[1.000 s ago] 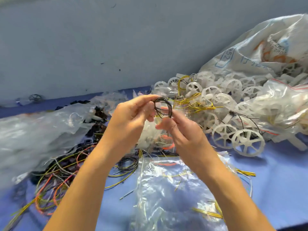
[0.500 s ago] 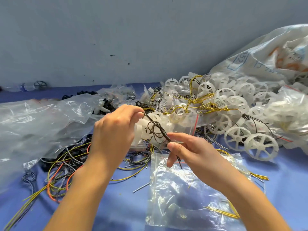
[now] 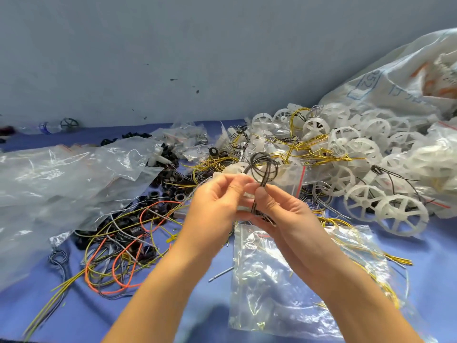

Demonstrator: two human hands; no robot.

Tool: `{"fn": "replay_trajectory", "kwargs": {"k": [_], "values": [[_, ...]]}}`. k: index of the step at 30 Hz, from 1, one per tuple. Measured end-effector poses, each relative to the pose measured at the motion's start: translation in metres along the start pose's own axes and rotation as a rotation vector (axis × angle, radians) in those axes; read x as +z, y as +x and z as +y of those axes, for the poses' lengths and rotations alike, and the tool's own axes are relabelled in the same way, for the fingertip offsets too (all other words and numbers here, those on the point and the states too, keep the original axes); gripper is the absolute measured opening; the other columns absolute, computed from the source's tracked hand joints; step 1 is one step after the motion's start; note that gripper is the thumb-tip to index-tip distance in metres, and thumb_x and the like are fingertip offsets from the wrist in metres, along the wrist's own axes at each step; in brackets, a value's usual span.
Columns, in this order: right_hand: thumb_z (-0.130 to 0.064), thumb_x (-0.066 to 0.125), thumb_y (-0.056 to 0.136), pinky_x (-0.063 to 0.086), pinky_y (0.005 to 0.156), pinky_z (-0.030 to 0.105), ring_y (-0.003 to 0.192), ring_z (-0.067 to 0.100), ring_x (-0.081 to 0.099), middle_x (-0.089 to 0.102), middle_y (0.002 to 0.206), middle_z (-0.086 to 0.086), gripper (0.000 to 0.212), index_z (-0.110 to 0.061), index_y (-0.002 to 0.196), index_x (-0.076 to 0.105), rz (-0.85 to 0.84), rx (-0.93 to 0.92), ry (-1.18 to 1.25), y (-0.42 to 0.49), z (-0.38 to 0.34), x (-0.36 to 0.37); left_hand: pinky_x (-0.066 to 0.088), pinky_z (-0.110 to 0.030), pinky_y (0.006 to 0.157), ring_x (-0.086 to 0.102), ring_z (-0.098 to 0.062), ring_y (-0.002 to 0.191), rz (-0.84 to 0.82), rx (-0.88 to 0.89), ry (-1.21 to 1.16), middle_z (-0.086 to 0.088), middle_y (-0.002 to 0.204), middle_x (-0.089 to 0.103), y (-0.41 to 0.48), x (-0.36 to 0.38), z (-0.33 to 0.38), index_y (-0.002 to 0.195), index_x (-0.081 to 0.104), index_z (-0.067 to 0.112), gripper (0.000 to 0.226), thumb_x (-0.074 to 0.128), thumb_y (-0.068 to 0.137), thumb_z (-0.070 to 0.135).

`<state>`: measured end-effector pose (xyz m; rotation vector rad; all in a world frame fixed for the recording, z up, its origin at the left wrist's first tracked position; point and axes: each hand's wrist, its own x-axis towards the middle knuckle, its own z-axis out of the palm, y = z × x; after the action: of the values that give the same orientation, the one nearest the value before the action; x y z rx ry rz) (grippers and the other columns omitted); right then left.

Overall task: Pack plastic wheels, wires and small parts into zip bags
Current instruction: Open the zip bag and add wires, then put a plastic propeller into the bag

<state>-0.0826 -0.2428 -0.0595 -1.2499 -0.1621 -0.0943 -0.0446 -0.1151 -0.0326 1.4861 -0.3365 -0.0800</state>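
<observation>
Right hand point(image 3: 284, 211) on wire loop point(image 3: 262, 154)'s stem

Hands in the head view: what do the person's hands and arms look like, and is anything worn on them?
The left hand and the right hand are bare: no gloves, rings or watch show. The left forearm and the right forearm are bare down to the picture's lower edge, no sleeve in view.
</observation>
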Motion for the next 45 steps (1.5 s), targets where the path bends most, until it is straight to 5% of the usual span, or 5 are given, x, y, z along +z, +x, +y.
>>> {"fn": "replay_trajectory", "kwargs": {"k": [7, 13, 21, 29, 45], "values": [[-0.028, 0.060, 0.086, 0.055, 0.077, 0.023, 0.093, 0.011, 0.068, 0.073, 0.102, 0.001, 0.022, -0.022, 0.097, 0.078, 0.025, 0.017, 0.298, -0.001, 0.002, 0.010, 0.057, -0.024, 0.075, 0.066, -0.007, 0.084, -0.094, 0.018, -0.071, 0.003, 0.091, 0.072, -0.012, 0.009, -0.005, 0.112, 0.066, 0.007, 0.023, 0.048, 0.101, 0.015], [-0.035, 0.064, 0.079, 0.045, 0.095, 0.040, 0.088, 0.016, 0.063, 0.072, 0.088, -0.001, 0.025, -0.025, 0.098, 0.078, 0.110, 0.038, 0.052, -0.004, 0.011, 0.012, 0.049, -0.016, 0.064, 0.054, -0.001, 0.062, -0.211, -0.064, 0.023, 0.011, 0.072, 0.066, -0.018, -0.012, -0.008, 0.111, 0.069, 0.013, 0.024, 0.048, 0.100, 0.018], [-0.020, 0.061, 0.094, 0.049, 0.076, 0.023, 0.091, 0.004, 0.066, 0.075, 0.101, -0.006, 0.018, -0.026, 0.107, 0.072, 0.037, 0.146, -0.143, -0.002, 0.024, 0.022, 0.043, -0.008, 0.059, 0.051, 0.006, 0.054, -0.025, 0.028, 0.365, 0.019, 0.063, 0.065, -0.018, -0.043, -0.012, 0.098, 0.071, 0.028, 0.028, 0.053, 0.098, 0.008], [-0.004, 0.055, 0.082, 0.028, 0.102, 0.034, 0.134, 0.016, 0.033, 0.044, 0.142, -0.013, 0.043, -0.040, 0.103, 0.067, -0.301, -0.311, -1.579, -0.011, 0.041, 0.004, 0.049, -0.016, 0.049, 0.056, -0.003, 0.050, -0.016, -0.267, 0.433, 0.004, 0.063, 0.068, -0.011, -0.098, -0.014, 0.093, 0.073, 0.012, 0.016, 0.059, 0.094, 0.004], [-0.013, 0.044, 0.081, 0.048, 0.083, 0.042, 0.106, 0.028, 0.056, 0.060, 0.121, 0.005, 0.019, -0.015, 0.076, 0.061, -0.009, -0.525, -1.194, -0.019, 0.034, 0.011, 0.049, -0.020, 0.051, 0.057, -0.013, 0.047, -0.597, -0.457, 0.456, -0.004, 0.059, 0.064, -0.032, -0.034, -0.016, 0.074, 0.066, 0.006, 0.031, 0.042, 0.085, -0.010]]}}
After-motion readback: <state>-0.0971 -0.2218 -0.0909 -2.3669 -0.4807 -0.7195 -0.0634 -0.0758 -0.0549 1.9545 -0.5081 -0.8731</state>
